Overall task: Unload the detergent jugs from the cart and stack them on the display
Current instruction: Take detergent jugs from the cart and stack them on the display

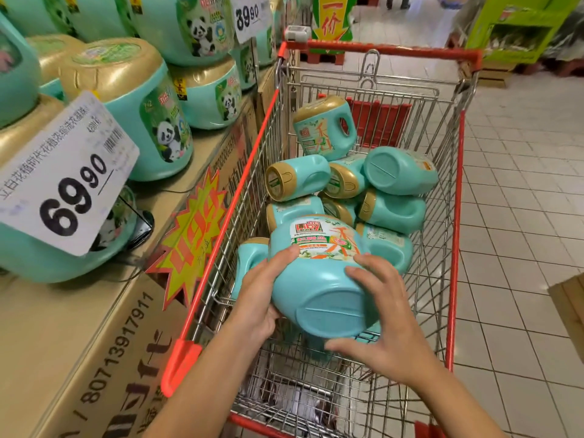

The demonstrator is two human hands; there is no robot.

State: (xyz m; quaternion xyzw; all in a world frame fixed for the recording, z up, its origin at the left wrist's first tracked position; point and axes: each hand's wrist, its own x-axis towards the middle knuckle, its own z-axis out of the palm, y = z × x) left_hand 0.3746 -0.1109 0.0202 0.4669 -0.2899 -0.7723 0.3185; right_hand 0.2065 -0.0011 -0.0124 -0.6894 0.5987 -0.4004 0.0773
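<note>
A teal detergent jug (322,279) with a gold cap lies tilted, its base toward me, at the near end of the red-rimmed wire cart (221,216). My left hand (262,292) grips its left side and my right hand (385,317) spreads over its right side and base. Several more teal jugs (395,172) lie jumbled in the cart beyond it. The display (47,327) of cardboard cases is to the left, with larger panda-label jugs (151,121) stacked on it.
A white price sign reading 69.90 (63,181) hangs over the display's near jugs, and a 39.90 sign (249,17) sits further back. A yellow and orange starburst tag (189,238) is stuck to the cases. White tiled floor (521,184) runs right of the cart.
</note>
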